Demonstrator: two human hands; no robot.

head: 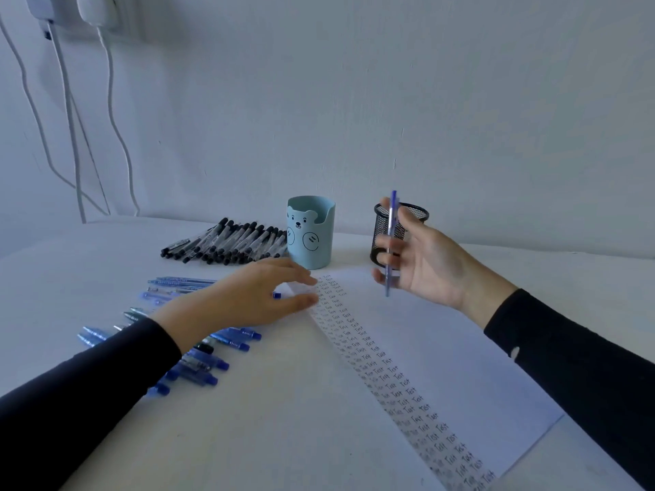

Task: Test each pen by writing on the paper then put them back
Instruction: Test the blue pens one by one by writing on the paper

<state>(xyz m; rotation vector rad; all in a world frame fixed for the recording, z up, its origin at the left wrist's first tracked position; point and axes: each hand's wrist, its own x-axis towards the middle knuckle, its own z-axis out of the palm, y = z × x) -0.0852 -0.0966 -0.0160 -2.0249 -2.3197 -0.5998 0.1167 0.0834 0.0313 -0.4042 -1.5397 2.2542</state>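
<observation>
A black left sleeve (71,402) comes in closest, low across the desk (283,437), and a black right sleeve (574,366) enters from the other side. Between them lies the paper (460,349), running away at a slant. Along its left edge run three tight columns of one handwritten word, "Test", repeated from the near end to the far end.

The left hand (248,299) is stretched out flat with the fingers released. Its tips are at the paper's far left edge, and they are blurred, so I cannot tell whether they press on it. Beneath that wrist the blue pens (219,352) lie side by side on the desk; the print on their barrels is too small to read.

The right hand (425,264) is raised above the paper, palm turned inward. Its fingers grasp a blue pen (391,239) that stands nearly upright with its point down, clear of the sheet.

Further back lies a row of black pens (227,242), touching one another. Right of it stands a pale blue cup (310,232) with a bear's face. A black mesh cup (407,221) stands partly behind the raised hand. White cables (67,118) hang down the wall.
</observation>
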